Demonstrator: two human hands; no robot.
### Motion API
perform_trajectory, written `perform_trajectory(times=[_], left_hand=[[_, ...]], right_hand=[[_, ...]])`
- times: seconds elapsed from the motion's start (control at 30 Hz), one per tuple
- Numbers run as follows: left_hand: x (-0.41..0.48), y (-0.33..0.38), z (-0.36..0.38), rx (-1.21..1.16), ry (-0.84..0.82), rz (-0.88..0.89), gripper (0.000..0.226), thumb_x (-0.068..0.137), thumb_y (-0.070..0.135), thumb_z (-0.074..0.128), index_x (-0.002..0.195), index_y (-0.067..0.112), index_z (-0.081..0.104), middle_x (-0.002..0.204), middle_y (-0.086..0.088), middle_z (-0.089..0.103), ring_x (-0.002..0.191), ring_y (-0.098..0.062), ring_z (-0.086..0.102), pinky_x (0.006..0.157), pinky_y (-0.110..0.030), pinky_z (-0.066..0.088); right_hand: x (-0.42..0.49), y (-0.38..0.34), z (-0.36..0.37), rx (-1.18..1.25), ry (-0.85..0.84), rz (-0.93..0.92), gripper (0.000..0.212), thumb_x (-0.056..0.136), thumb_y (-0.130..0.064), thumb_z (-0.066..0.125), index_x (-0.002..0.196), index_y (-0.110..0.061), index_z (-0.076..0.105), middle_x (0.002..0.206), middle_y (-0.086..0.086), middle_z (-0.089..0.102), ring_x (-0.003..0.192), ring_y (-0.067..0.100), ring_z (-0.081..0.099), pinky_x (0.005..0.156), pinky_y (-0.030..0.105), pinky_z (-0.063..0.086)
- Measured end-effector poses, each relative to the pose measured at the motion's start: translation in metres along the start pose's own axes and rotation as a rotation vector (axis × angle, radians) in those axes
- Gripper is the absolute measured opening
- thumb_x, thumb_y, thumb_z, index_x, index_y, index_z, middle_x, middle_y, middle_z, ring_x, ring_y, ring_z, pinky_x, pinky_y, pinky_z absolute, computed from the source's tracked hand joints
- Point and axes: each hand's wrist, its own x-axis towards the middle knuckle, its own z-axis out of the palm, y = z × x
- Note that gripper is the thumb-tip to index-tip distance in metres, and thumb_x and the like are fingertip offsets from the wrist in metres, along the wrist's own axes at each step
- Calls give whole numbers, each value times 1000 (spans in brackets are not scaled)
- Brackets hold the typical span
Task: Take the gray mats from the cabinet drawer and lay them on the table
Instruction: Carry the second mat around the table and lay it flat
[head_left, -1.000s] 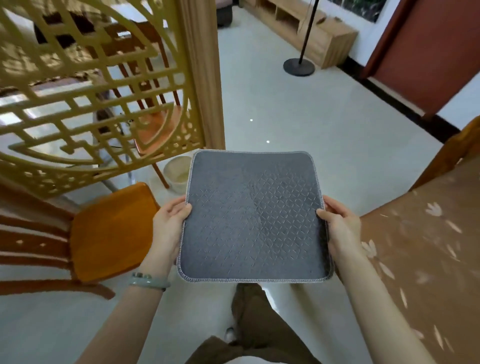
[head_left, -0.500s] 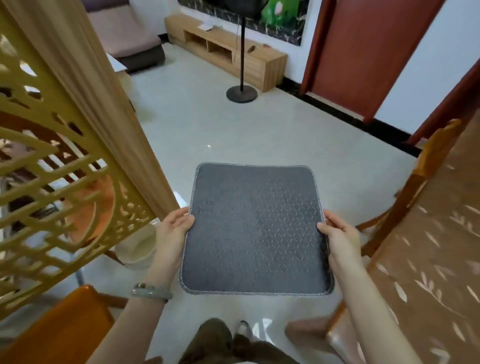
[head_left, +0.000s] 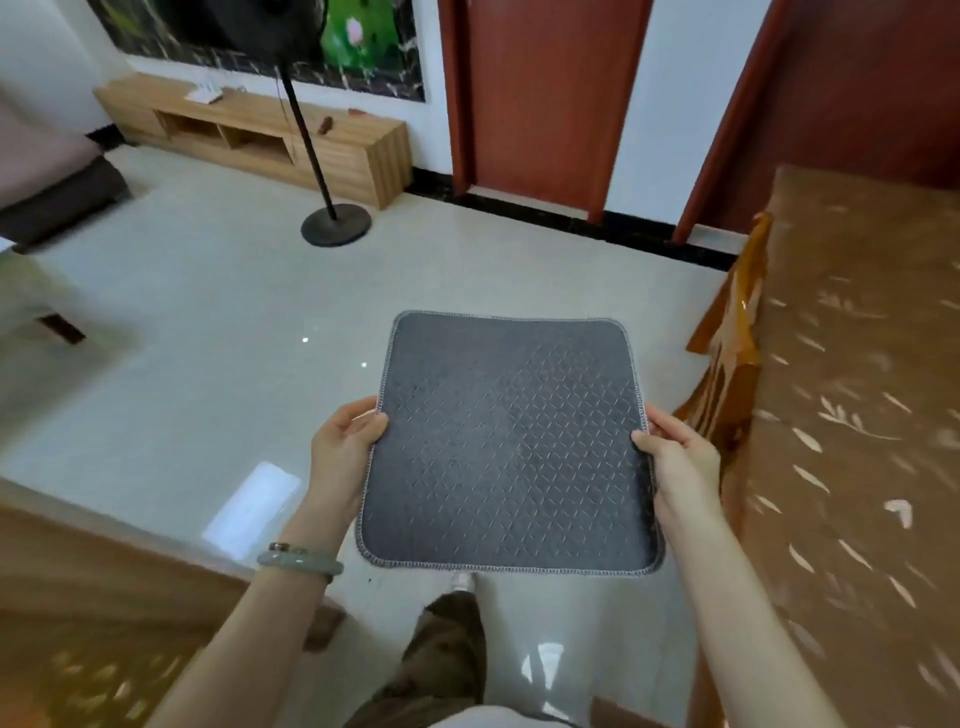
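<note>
Mat (head_left: 511, 447) first: a gray, nearly square mat with rounded corners, a pale stitched border and a fine embossed diamond pattern, held flat and roughly level at lower center of the frame, above the pale tiled floor (head_left: 218, 322) and not yet over any surface. It hangs between the two hands, each with its grip pinching a side edge, thumb on top and fingers hidden beneath. The left hand (head_left: 343, 452), with a green bangle (head_left: 300, 562) on its wrist, pinches the left edge; the right hand (head_left: 675, 457) pinches the right edge. Being close to square, the mat has no clear long axis; its near and far edges run across the frame. The relation that matters is to the right: the table (head_left: 857, 415), covered in a brown cloth with a pale leaf print, fills the right side of the frame, and the mat's right edge is nearer to it but apart from it, so the right hand would likely lead. Between mat and table stands the glossy orange-brown back of a wooden chair (head_left: 732, 364), which the mat would probably have to pass over or around. The mat looks soft yet stiff enough to hold its plane without sagging. Farther off, toward the upper left, are a black fan stand (head_left: 332, 218) and a low wooden cabinet (head_left: 260, 135) against the wall, with a red-brown door (head_left: 545, 93) at upper center.
</note>
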Motion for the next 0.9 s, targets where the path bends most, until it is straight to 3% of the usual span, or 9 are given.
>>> perform_trajectory(times=[0.13,0.3,0.4,0.5,0.6,0.73,0.83,0.9], left_hand=[[74,27,39,36,-132,0,21,89,0,58,108,8,63,93,-11,68,73,-19,65,73,-34,52],[154,63,98,109,-272,33,24,89,2,57,112,5,62,88,-6,70,64,-7,67,65,-28,54],[188,77,136,116,-349,28,23,90,1,56,112,5,61,78,1,72,64,-9,66,59,-23,55],[220,85,180,138,-431,2,29,90,2,56,118,1,59,91,-9,69,73,-18,63,66,-29,55],[247,89,234,143,-496,-10,29,90,2,57,118,0,60,93,-13,67,74,-20,63,72,-33,53],[276,96,311,148,-571,-6,25,90,2,56,114,4,62,92,-13,67,72,-17,65,65,-29,55],[293,104,382,180,-626,-1,23,91,3,56,112,6,62,91,-11,68,76,-21,64,63,-27,56],[297,112,418,201,-654,8,21,91,3,56,111,7,62,91,-10,68,75,-20,64,63,-25,57]], right_hand=[[38,-25,23,32,123,-14,43,80,11,57,115,-12,67,101,6,71,93,24,68,87,40,54],[83,-56,44,65,232,-35,41,82,8,58,114,-16,68,104,2,71,97,21,67,90,40,53],[102,-75,49,90,296,-42,40,82,9,58,109,-18,69,104,0,70,99,21,66,93,40,51],[128,-93,46,114,364,-61,38,81,9,59,99,-22,71,110,4,69,103,25,64,96,42,49],[160,-114,37,152,431,-85,40,80,11,57,106,-15,70,102,4,69,99,26,65,86,37,53],[206,-148,21,221,491,-89,41,82,15,53,113,-9,67,101,6,67,91,23,66,77,32,54],[246,-180,2,247,553,-106,41,83,14,53,115,-8,66,108,9,66,97,26,66,79,34,54],[264,-194,-9,262,574,-98,38,84,14,53,111,-9,66,104,2,64,97,22,65,79,31,53]])
